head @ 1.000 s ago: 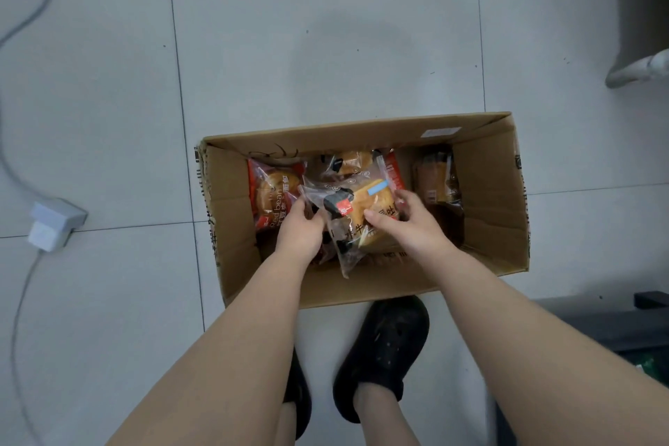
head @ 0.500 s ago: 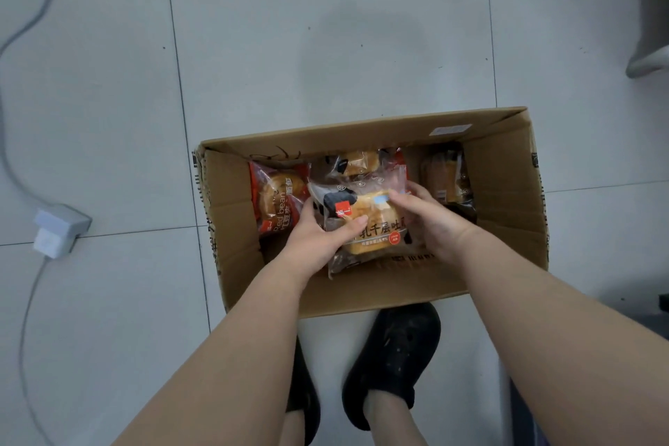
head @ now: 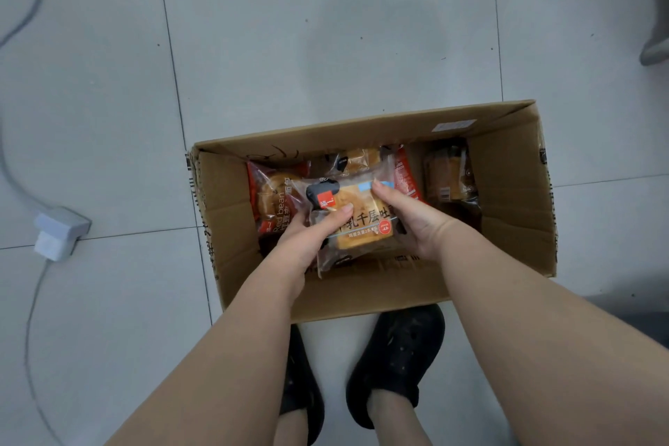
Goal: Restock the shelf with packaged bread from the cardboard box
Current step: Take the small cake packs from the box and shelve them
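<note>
Over the box, both hands hold one bread pack.
Left hand and right hand closed on its sides; best lift straight up, lightly.

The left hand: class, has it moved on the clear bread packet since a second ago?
Yes. The left hand, earlier beside the clear bread packet near the red-bean packet, now grips its left edge, thumb on top, judged against the cardboard box.

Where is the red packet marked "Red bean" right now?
In the head view, the red "Red bean" bread packet lies inside the brown cardboard box at its left end, just left of the left hand.
</note>
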A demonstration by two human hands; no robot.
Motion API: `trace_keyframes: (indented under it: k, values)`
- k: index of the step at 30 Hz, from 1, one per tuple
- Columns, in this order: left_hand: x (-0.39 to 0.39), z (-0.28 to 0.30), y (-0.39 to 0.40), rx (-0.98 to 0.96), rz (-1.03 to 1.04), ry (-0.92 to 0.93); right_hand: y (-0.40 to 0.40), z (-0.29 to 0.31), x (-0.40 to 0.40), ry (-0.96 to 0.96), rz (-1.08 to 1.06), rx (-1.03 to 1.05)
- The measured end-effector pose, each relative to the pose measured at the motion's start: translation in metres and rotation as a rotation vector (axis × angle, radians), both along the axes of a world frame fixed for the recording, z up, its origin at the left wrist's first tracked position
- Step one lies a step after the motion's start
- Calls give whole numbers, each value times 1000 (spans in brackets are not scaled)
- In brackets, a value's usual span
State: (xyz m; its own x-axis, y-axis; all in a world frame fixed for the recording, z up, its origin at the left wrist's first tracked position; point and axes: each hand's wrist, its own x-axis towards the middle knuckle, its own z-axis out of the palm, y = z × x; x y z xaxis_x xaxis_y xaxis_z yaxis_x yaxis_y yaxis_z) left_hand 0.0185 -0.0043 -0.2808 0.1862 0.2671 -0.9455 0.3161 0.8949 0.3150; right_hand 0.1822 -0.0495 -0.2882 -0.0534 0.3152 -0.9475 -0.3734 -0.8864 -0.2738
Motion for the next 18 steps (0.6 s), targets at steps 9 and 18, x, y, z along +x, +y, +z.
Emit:
trace_keyframes:
  k: [9, 18]
  values:
    - [18, 85, 25, 53, -67, -109, 18, 94, 24, 10, 59, 123]
    - [65, 308, 131, 373, -257, -204, 93, 321, 69, -61, 24, 525]
